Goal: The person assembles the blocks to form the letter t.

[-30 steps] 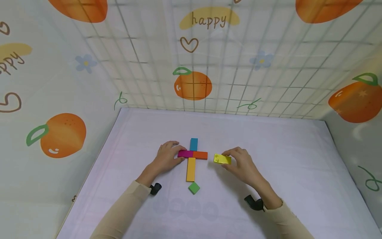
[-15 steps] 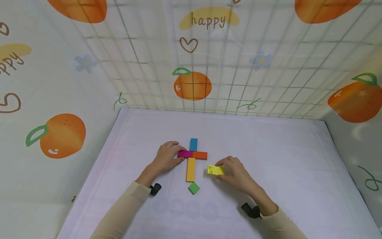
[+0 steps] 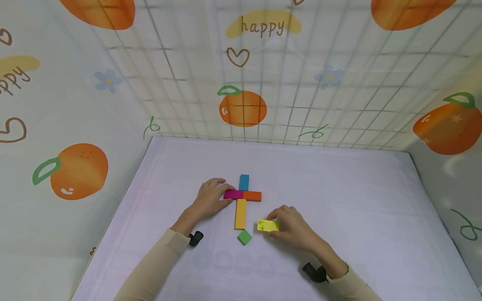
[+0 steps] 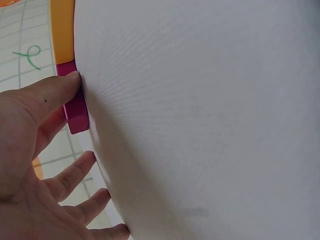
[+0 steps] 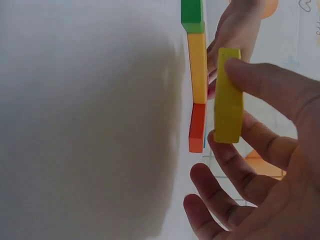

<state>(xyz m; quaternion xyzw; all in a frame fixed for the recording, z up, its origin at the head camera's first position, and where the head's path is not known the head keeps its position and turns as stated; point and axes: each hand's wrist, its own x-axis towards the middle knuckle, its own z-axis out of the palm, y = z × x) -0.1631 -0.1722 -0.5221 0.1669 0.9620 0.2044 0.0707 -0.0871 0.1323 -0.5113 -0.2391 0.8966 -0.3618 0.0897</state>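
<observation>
My left hand (image 3: 210, 196) pinches the left part of a magenta block (image 3: 235, 194) between thumb and forefinger, its other fingers spread on the table. An orange-red block (image 3: 252, 196) extends that block to the right. Above their meeting point stands a blue block (image 3: 244, 182); below it a long orange-yellow block (image 3: 240, 214) runs toward me. A green block (image 3: 244, 237), turned like a diamond, lies at its lower end. My right hand (image 3: 293, 228) holds a bright yellow block (image 5: 229, 100) by its long sides, raised off the table in the right wrist view.
A white table (image 3: 339, 179) carries the blocks. Behind it rises a printed curtain (image 3: 278, 83) with oranges and grid lines. Black wrist cameras (image 3: 196, 238) sit at both cuffs.
My right hand has brought the yellow block toward me and to the left, from beside the orange-red block to right of the orange-yellow block's lower end. My left hand keeps its place.
</observation>
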